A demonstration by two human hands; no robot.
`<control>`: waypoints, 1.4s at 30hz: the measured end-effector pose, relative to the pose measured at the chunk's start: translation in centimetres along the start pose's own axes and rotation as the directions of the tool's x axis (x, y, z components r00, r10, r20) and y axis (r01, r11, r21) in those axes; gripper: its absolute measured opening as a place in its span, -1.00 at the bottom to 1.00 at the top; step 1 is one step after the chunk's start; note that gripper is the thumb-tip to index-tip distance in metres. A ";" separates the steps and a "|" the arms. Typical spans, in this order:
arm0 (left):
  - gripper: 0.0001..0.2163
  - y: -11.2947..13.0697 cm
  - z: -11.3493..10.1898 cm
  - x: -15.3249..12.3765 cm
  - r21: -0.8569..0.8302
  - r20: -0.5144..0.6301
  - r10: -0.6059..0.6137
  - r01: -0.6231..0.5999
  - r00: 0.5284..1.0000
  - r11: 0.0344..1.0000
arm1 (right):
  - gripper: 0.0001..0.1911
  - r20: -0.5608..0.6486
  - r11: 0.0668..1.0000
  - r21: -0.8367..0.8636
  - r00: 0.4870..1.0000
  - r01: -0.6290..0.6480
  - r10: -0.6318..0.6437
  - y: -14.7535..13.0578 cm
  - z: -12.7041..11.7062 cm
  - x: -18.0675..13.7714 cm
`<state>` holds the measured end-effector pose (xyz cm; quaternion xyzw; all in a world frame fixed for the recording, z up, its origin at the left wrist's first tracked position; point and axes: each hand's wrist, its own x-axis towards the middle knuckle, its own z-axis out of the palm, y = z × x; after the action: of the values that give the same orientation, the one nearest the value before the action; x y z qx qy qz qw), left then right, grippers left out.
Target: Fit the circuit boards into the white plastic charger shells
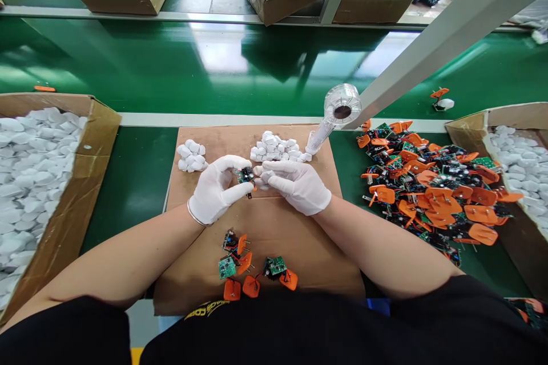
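Note:
My left hand point(217, 193), in a white glove, pinches a small circuit board point(244, 175) with dark components; a bit of orange shows below it. Close by on the right, my gloved right hand point(299, 187) is closed round a white plastic housing point(265, 179), partly covered by the fingers. Just beyond the hands lie a heap of white housings point(276, 148) and a smaller pile of white housings point(191, 155) on the cardboard sheet point(308, 245). Nearer my body are several circuit boards with orange plug plates point(232, 290).
A large pile of boards with orange plates point(440, 199) covers the right side. Boxes of white housings flank me, a left box point(92, 154) and a right box point(479, 125). A clear plastic fan-like object point(342, 104) stands near a slanting metal post point(436, 40). Behind runs a green belt point(162, 80).

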<state>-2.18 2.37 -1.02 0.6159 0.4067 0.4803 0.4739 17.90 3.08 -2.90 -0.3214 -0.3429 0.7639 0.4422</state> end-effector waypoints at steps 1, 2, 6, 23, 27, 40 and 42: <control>-0.74 0.0 0.0 0.0 0.002 0.005 -0.004 0.004 1.000 1.000 | -0.59 0.003 1.000 0.012 1.000 0.002 -0.002 -0.1 0.0 -0.1; -0.75 0.1 0.0 0.0 0.009 0.013 -0.005 0.005 1.000 1.000 | -0.60 0.007 1.000 0.019 1.000 0.002 -0.002 -0.2 -0.1 -0.1; -0.72 0.1 0.0 -0.1 0.029 0.039 0.004 -0.005 0.999 1.000 | -0.63 0.008 1.000 0.003 1.000 -0.003 0.003 -0.5 -0.2 -0.3; -0.70 0.1 -0.2 -0.2 0.013 0.139 0.008 -0.010 0.990 1.000 | -0.56 0.082 0.991 -0.097 0.992 -0.087 0.095 -1.5 0.1 -0.6; -0.70 0.0 -0.2 -0.3 -0.007 0.159 0.020 -0.019 0.987 1.000 | -0.49 0.104 0.987 -0.137 0.990 -0.082 0.096 -1.6 0.3 -0.8; -0.68 0.0 -0.2 -0.4 -0.003 0.147 0.001 -0.001 0.989 1.000 | -0.69 -0.009 0.949 -0.301 0.995 0.090 -0.097 -1.3 0.1 -0.6; -0.67 -0.1 -0.2 -0.6 -0.007 0.143 -0.026 0.027 0.989 1.000 | -0.64 -0.035 0.960 -0.274 0.997 0.050 -0.062 -1.3 0.2 -0.6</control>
<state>-2.48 1.87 -1.17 0.6413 0.3778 0.4302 0.5109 18.59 2.94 -1.64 -0.3858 -0.4442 0.6895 0.4224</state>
